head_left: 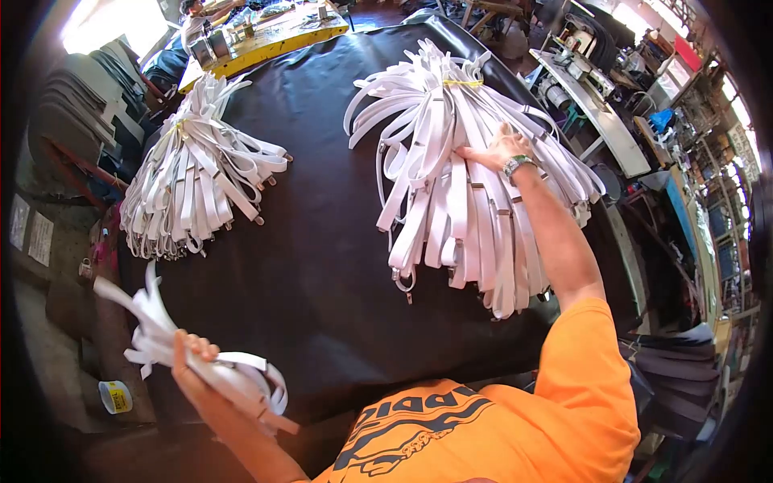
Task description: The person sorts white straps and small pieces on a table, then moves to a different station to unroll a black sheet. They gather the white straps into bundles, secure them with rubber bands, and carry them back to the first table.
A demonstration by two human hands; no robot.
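My left hand is closed around a bunch of white straps at the lower left, their ends sticking out above and below the fist. My right hand, with a watch on the wrist, lies on a large bundle of white straps. Its thumb is stretched out to the left across them, and the other fingers show only in part. Yellow string ties this bundle near its top; metal clips and buckles show along the straps. A smaller tied strap bundle lies farther left.
Both bundles lie on a table with a dark, shiny cover. A yellow-edged table with a person beside it stands behind. Sewing machines line the right; stacked dark sheets and a white tub are at left.
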